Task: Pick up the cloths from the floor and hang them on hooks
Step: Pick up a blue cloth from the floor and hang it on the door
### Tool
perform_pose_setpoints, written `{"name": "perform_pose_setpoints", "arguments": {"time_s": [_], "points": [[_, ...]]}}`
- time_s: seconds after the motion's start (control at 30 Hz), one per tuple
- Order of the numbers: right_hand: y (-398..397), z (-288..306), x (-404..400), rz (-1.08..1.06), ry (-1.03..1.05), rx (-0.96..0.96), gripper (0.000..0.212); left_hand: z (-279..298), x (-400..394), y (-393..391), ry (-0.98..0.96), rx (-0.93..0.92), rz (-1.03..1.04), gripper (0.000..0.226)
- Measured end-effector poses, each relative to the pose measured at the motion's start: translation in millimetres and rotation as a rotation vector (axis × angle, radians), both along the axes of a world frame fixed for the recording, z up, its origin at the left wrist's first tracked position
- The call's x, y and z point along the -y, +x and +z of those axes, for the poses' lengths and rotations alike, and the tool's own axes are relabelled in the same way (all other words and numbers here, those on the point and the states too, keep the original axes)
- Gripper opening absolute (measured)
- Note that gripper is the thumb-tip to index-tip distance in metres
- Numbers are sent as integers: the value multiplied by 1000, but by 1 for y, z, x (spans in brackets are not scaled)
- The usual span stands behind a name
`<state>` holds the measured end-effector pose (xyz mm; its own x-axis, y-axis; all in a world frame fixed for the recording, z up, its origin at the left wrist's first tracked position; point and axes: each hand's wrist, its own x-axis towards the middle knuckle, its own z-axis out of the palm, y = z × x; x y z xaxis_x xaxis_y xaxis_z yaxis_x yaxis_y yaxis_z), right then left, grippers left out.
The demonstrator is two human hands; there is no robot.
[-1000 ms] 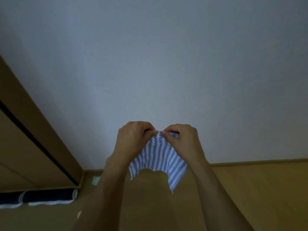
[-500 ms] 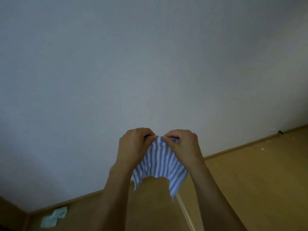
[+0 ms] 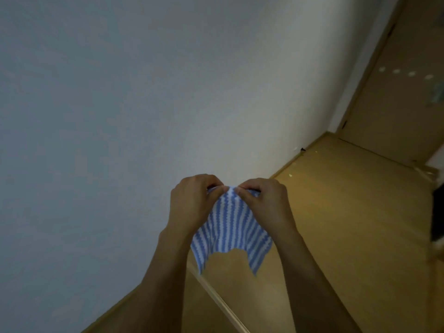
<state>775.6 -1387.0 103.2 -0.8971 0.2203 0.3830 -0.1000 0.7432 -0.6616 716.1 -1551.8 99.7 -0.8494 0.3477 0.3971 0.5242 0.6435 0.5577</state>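
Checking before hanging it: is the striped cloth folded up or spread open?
Partly spread: both hands, left hand and right hand, pinch the striped cloth bunched at its top edge; it fans out loosely below.

The top edge of the cloth [image 3: 230, 227] is bunched under the fingers of the left hand [image 3: 192, 203] and right hand [image 3: 266, 203], so how it is gathered there cannot be told. Both forearms run off the bottom edge. On the door [image 3: 396, 97] at upper right, four pale dots [image 3: 396, 71] are too small and blurred to identify, and a greenish patch [image 3: 438, 92] is cut by the right edge. A dark shape [image 3: 437, 212] at the right edge is cut off too. A tiny dark speck [image 3: 302, 149] sits at the wall's foot, unreadable.
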Motion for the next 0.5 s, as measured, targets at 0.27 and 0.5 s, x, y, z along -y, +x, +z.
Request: {"name": "perform_pose_setpoints", "arguments": {"time_s": [0.27,0.5], "points": [[-44,-6,-67,-260,-15,36,12,-11,-85,-84,23,3,-280,28],[-91,1,-108,-497,12,72,14,-4,-154,-165,-3,6,-523,17]]}}
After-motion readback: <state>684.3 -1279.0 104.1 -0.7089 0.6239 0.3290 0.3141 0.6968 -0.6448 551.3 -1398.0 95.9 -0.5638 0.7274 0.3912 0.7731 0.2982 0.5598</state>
